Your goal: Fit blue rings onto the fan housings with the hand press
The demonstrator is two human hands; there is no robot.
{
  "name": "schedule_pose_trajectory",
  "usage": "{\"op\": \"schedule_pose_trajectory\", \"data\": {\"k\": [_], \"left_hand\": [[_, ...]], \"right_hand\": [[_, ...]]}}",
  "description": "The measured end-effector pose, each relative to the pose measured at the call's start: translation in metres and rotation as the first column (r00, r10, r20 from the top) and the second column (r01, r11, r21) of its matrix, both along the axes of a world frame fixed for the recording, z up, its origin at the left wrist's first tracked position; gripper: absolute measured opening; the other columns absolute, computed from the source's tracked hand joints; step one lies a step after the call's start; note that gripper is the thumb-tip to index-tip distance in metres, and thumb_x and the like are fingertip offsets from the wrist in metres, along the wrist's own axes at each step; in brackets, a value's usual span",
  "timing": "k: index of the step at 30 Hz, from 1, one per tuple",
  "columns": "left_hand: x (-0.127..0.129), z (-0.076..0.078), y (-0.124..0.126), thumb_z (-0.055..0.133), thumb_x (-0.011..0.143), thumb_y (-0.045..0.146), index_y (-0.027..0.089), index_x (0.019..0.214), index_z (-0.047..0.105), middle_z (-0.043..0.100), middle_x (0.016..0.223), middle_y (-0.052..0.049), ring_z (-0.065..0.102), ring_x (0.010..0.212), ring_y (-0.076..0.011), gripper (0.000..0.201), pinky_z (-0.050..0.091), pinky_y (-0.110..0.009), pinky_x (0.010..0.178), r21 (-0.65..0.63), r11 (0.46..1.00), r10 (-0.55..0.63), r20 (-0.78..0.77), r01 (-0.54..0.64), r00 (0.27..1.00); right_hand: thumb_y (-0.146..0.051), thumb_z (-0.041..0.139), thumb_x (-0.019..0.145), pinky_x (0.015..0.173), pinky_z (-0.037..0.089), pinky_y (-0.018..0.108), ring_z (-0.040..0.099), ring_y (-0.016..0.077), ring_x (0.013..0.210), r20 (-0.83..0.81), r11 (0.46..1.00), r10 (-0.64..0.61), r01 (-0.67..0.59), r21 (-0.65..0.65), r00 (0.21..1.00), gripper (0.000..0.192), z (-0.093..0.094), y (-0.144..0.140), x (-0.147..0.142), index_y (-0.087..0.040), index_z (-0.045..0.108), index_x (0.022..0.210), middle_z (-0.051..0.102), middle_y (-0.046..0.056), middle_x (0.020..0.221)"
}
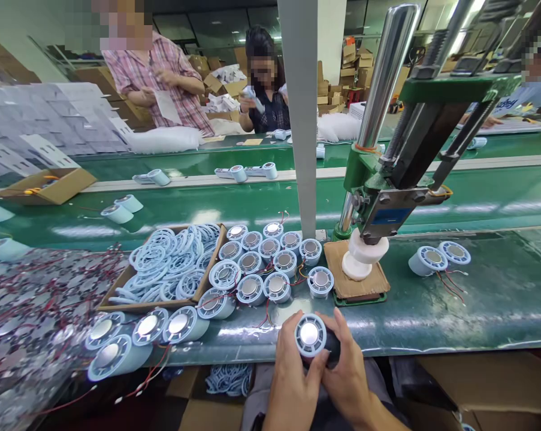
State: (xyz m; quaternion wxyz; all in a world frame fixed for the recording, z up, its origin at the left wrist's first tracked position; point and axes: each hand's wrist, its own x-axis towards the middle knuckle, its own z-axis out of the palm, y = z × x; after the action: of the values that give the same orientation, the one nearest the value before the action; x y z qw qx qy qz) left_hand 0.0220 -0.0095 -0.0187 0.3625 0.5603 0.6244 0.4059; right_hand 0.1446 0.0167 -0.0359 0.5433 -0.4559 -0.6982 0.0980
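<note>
Near the bottom middle of the frame, both hands wrapped around one small round fan part (310, 335). Left hand (292, 383) curled on its left side, thumb up by the rim. Right hand (348, 374) closed on the right side, over a dark bit just behind. Both holding tight, not open.

Flat round face turned up toward the camera, silver disc in the middle showing. Short fat shape; long line from face to back running away and down between the palms. Back end hidden, so cannot tell how it ends.

Best held level, with fingers off the silver disc and off the thin rim. Gentle, even squeeze from both sides, probably, so nothing tips. Good to keep any red wires free, not pinched.

Just above, in the middle of the frame, a bunch of same round parts (270, 263) with red wires. Left of those, a cardboard tray of pale blue rings (171, 263). Right of middle, a green hand press (387, 197) over a white block (360, 257) on the green belt (477, 299).
</note>
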Motion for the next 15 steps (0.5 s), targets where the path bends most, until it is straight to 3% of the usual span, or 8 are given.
{"op": "schedule_pose_trajectory", "data": {"k": [4, 6, 10, 13, 15], "left_hand": [[0.006, -0.004, -0.005, 0.048, 0.098, 0.037, 0.019, 0.145, 0.037, 0.047, 0.149, -0.018, 0.043, 0.140, -0.0324, 0.052, 0.038, -0.053, 0.113, 0.020, 1.000, -0.002, -0.073, 0.003, 0.997], [0.009, -0.003, -0.005, 0.047, 0.099, 0.038, 0.019, 0.145, 0.038, 0.047, 0.150, -0.018, 0.043, 0.141, -0.0325, 0.051, 0.038, -0.053, 0.113, 0.026, 0.999, 0.023, -0.087, -0.021, 0.996], [0.011, -0.004, -0.003, 0.049, 0.097, 0.039, 0.020, 0.145, 0.040, 0.050, 0.149, -0.017, 0.045, 0.140, -0.0325, 0.052, 0.038, -0.053, 0.113, 0.034, 0.998, 0.048, -0.059, -0.046, 0.997], [0.009, -0.005, 0.000, 0.057, 0.091, 0.038, 0.019, 0.139, 0.047, 0.057, 0.142, -0.017, 0.053, 0.132, -0.0339, 0.053, 0.043, -0.053, 0.109, 0.034, 0.996, 0.083, -0.005, -0.083, 0.997], [0.009, 0.001, 0.002, 0.061, 0.085, 0.035, 0.018, 0.133, 0.053, 0.062, 0.135, -0.016, 0.059, 0.125, -0.0340, 0.052, 0.045, -0.052, 0.105, 0.012, 0.993, 0.118, 0.036, -0.119, 0.992]], "right_hand": [[-0.017, 0.053, 0.092, 0.080, 0.065, 0.034, 0.076, 0.0215, 0.093, -0.001, 1.000, -0.015, 0.015, 0.004, 1.000, 0.078, 0.002, 0.000, -0.001, -0.020, 0.017, 0.160, 0.075, 0.012, 0.109], [-0.013, 0.052, 0.089, 0.080, 0.065, 0.034, 0.076, 0.0221, 0.095, 0.028, 1.000, 0.006, -0.005, -0.020, 1.000, 0.076, 0.003, 0.001, -0.001, -0.022, 0.025, 0.159, 0.074, 0.012, 0.111], [-0.008, 0.048, 0.082, 0.082, 0.067, 0.037, 0.074, 0.0245, 0.103, 0.096, 0.988, 0.142, -0.136, -0.072, 0.985, 0.079, 0.011, 0.004, 0.009, -0.033, 0.033, 0.156, 0.072, 0.007, 0.119], [-0.018, 0.054, 0.081, 0.081, 0.069, 0.037, 0.073, 0.0270, 0.107, 0.219, 0.954, 0.291, -0.266, -0.135, 0.931, 0.083, 0.042, 0.010, 0.036, -0.033, 0.027, 0.158, 0.070, 0.006, 0.127], [-0.027, 0.062, 0.083, 0.087, 0.067, 0.038, 0.070, 0.0283, 0.114, 0.347, 0.955, 0.296, -0.270, -0.121, 0.890, 0.083, 0.087, 0.020, 0.064, -0.032, 0.027, 0.158, 0.066, 0.006, 0.134]]}}
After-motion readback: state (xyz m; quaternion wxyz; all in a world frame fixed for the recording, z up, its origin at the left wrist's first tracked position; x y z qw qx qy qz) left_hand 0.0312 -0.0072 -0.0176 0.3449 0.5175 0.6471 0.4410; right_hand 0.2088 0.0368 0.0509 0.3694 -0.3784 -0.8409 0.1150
